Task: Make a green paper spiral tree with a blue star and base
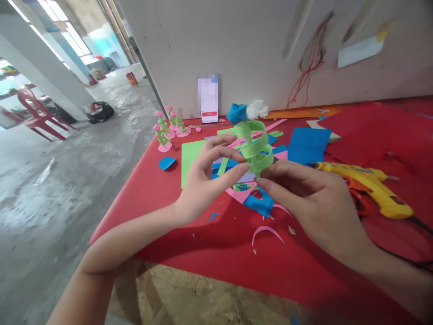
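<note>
Both hands hold up a small paper craft (256,142) above the red table (216,243): a light green paper strip coiled in a spiral, topped with a blue paper flower (237,113). My left hand (206,174) pinches the lower coil of the spiral between thumb and fingers. My right hand (311,198) grips the bottom of the spiral from the right with its fingertips. Below the hands lie pink, blue and green paper scraps (257,198).
A yellow hot glue gun (368,185) lies at the right, over orange-handled scissors. Three finished pink-and-green paper flowers (169,128) stand at the table's far left. A phone (209,99) leans on the wall. Blue (307,144), green and red paper sheets cover the back.
</note>
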Tool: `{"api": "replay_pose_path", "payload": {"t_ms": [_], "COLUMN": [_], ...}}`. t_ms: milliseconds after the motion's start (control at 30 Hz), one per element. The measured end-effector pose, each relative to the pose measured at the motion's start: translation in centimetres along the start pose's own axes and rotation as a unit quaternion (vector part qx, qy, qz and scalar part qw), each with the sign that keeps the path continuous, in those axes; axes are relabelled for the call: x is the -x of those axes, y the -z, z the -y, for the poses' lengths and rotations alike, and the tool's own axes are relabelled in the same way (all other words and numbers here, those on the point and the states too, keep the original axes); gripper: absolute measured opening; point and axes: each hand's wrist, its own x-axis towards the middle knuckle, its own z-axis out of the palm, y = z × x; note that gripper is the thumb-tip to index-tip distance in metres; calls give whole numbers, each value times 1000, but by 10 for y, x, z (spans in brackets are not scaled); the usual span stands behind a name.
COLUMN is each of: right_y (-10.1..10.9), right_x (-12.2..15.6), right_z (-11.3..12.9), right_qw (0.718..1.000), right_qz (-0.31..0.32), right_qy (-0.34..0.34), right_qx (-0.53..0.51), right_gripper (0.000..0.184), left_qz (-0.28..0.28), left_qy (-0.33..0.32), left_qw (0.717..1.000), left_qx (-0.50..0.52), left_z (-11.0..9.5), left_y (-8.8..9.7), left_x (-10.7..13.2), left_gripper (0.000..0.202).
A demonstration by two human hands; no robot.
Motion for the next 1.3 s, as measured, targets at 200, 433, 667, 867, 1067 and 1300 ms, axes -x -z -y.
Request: {"api": "replay_pose_path", "payload": {"t_ms": [200,433,667,867,1067,1300], "right_y": [0,-1,-3,-3,-3,-4], "right_x": [0,2,2,3,5,6], "right_z": [-1,0,-2,-2,2,3], "right_qw": [1000,999,999,1000,1000,1000], "right_qz": [18,31,31,27,19,8], "right_qy": [-8,-15,-11,9,15,17], "right_qx": [0,4,-4,-8,8,14], "right_gripper": [12,12,12,10,10,6], "left_qz": [20,17,6,9,1,-7], "left_qy": [47,74,55,14,-47,-26], "left_qw": [997,991,991,995,998,998], "left_qx": [60,114,125,99,43,58], "left_z": [6,7,8,9,11,10], "left_y": [-6,-8,-9,-7,-5,-7], "left_x": [1,4,5,5,6,7], "left_gripper": [9,5,8,10,6,8]}}
